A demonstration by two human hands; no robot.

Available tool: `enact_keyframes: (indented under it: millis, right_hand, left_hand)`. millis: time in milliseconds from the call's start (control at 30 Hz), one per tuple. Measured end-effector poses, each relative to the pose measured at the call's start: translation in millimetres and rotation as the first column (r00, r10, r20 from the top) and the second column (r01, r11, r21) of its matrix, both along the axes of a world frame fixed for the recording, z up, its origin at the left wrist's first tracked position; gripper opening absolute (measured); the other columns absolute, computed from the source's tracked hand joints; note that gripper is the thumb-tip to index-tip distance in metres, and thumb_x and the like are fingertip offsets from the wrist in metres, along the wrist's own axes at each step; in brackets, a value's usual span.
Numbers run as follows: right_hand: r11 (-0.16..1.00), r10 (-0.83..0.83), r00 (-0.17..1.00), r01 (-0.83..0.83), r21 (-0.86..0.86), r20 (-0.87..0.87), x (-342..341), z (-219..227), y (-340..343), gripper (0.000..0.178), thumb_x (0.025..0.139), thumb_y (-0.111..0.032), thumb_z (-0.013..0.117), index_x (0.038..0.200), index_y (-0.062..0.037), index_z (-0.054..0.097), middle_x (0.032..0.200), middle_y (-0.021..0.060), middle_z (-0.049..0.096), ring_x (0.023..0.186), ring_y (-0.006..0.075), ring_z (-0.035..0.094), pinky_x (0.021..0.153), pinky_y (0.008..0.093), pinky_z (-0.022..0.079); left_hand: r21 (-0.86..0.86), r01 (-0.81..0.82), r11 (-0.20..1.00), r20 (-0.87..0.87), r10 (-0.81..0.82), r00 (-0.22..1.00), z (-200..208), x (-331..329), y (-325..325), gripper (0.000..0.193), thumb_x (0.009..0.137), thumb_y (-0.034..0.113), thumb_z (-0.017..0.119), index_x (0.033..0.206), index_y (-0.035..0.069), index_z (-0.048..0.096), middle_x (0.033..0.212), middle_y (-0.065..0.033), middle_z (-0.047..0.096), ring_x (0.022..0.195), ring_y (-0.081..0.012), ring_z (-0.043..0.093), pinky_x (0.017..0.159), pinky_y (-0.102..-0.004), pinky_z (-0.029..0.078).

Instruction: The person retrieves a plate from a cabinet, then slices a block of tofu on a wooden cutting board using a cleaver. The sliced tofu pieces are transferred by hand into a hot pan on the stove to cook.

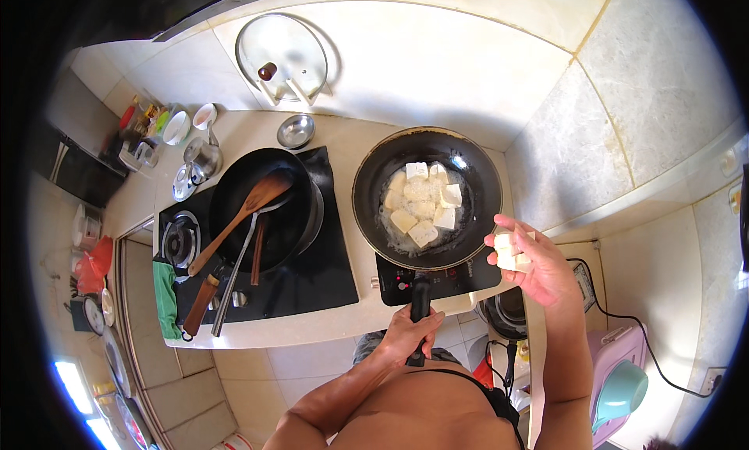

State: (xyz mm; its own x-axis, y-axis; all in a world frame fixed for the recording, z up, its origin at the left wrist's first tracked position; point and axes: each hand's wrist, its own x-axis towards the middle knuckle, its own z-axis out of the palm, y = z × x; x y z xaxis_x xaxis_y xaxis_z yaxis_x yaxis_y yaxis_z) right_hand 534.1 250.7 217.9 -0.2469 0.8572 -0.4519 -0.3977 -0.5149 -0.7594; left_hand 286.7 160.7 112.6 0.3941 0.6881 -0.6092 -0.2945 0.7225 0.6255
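A dark frying pan [482, 186] stands on the small induction cooker [468, 277]. Pale tofu pieces [424, 210], several of them, lie in bubbling oil at its middle. My left hand [407, 334] is closed round the black pan handle [420, 294] at the counter's front edge. Just right of the pan's rim, my right hand [550, 274] is raised, palm up. Its curled fingers cradle a few more pieces of tofu [511, 251], apart from the pan.
Left on the black cooktop [335, 271] sits a wok [226, 177] holding a wooden spatula [265, 191] and a metal-handled utensil. Behind are a steel bowl [296, 131] and a metal pot [204, 157]. A glass lid [282, 56] hangs on the wall; a black cable [624, 317] runs at right.
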Motion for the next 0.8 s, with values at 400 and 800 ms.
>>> enact_keyframes:
  millis: [400, 800]
  right_hand:
    - [0.999, -0.017, 1.0, 0.016, -0.052, -0.019, 1, -13, 3, 0.041, 0.102, -0.029, 0.066, 0.134, -0.0057, 0.057, 0.117, 0.0132, 0.069, 0.096, 0.0208, 0.07, 0.069, 0.028, 0.052]
    - [0.995, -0.099, 0.993, 0.1, 0.009, -0.065, 15, -8, -28, 0.041, 0.102, -0.027, 0.064, 0.137, -0.0081, 0.056, 0.119, 0.0117, 0.069, 0.094, 0.019, 0.069, 0.069, 0.0277, 0.053]
  left_hand:
    - [-0.005, 0.055, 0.998, -0.1, -0.055, 0.993, 1, 0, -4, 0.032, 0.099, 0.03, 0.069, 0.098, 0.001, 0.055, 0.064, -0.0038, 0.059, 0.05, -0.0123, 0.056, 0.047, -0.0283, 0.048]
    - [0.692, 0.622, 0.366, -0.72, 0.421, 0.552, 76, -46, 92, 0.01, 0.089, 0.012, 0.07, 0.083, 0.004, 0.069, 0.08, -0.0153, 0.064, 0.071, -0.0371, 0.065, 0.062, -0.0429, 0.051]
